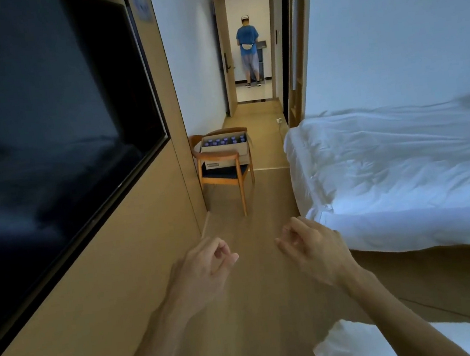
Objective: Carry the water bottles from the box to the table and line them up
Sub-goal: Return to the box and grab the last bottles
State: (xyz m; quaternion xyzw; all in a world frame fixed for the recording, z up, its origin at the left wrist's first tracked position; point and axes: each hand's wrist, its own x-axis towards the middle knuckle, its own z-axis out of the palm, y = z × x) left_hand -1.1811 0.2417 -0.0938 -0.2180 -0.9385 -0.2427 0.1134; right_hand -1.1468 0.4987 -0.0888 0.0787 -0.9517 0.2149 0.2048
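Observation:
An open cardboard box [225, 151] sits on the seat of a wooden chair [222, 176] ahead, against the left wall. Inside it stand several water bottles [225, 141] with purple caps, only their tops showing. My left hand [208, 264] and my right hand [308, 242] hover over the floor well short of the chair. Both have loosely curled fingers and hold nothing. No table is in view.
A dark TV screen [47, 134] hangs on the wood-panelled wall at left. A bed with white sheets [403, 170] fills the right side. A strip of wood floor [270, 191] runs between them to a doorway, where a person [248, 50] stands facing away.

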